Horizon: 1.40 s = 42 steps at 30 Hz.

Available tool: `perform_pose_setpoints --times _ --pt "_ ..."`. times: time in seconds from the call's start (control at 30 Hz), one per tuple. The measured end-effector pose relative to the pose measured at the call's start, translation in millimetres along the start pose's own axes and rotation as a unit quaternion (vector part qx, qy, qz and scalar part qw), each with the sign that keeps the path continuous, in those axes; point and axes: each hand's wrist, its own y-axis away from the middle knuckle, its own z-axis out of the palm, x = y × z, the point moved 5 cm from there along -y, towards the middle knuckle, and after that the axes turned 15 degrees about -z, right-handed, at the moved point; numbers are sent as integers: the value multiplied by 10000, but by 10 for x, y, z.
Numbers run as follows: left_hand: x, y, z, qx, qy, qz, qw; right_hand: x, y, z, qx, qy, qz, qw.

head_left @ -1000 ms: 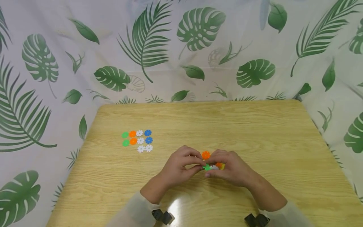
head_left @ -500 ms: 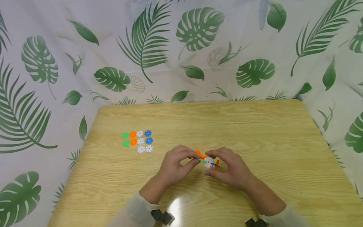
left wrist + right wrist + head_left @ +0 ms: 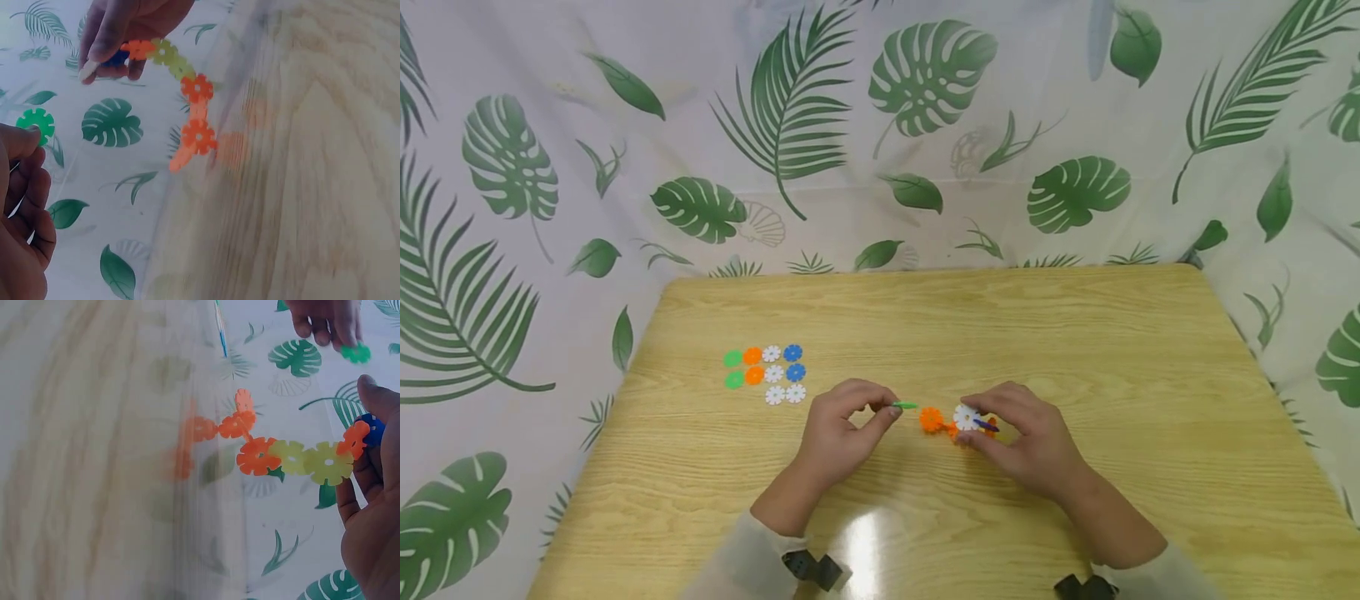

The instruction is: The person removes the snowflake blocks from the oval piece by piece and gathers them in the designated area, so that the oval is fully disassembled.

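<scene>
Between thumb and fingertips, my left hand [image 3: 842,429] pinches a green notched plastic disc [image 3: 906,405], seen edge-on in the head view and face-on in the left wrist view. To its right, my right hand [image 3: 1026,433] holds a chain of interlocking snowflake discs by its white disc [image 3: 966,417]. A blue disc [image 3: 373,430] follows the white one. Beyond that, the chain runs through orange, yellow discs [image 3: 328,462] and more orange discs [image 3: 258,456], hanging in a curve in the wrist views. The green disc and chain are apart. My right fingers partly cover the blue disc.
On the table's left side lie loose discs in short rows: green discs [image 3: 733,379], orange discs [image 3: 753,375], white discs [image 3: 774,395] and blue discs [image 3: 794,372]. The wooden table [image 3: 1037,325] meets a leaf-patterned cloth [image 3: 820,225] behind it.
The green disc, earlier up against the white disc between both hands, has come away to the left with my left hand. My right hand has shifted slightly right with the chain.
</scene>
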Motion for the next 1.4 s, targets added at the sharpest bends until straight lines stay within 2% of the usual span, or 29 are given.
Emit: perform_pose_setpoints --times 0.1,0.4,0.7,0.8,0.87,0.93,1.03,1.1,1.2,1.4 --pt "-45 14 -69 76 35 -219 9997 20 13 -32 22 -23 112 9999" --pt "-159 88 -177 132 -58 -597 9981 19 15 -25 19 -30 103 9999" --pt "-426 218 -435 472 -77 -1215 9914 19 23 -32 2 -96 130 9999" --pt "-498 272 -507 574 -211 -1568 9857 24 33 -34 11 -98 93 9999" --pt "-447 304 -569 631 -289 -1792 9814 25 35 -39 28 -88 42 9999" --pt "-493 342 -634 667 -296 -2099 9750 20 31 -46 22 -92 49 9999" --pt "-604 399 -753 704 -276 -2366 9687 12 31 -54 -16 -129 114 9999" --pt "-765 430 -828 692 -294 -2533 9645 10 35 -57 -52 -148 182 9997" --pt "-840 457 -947 714 -467 -2702 9590 16 49 -58 -91 -152 228 9996" --pt "-982 499 -1132 758 -767 -3236 9400 9 39 -52 -83 -175 193 9996"
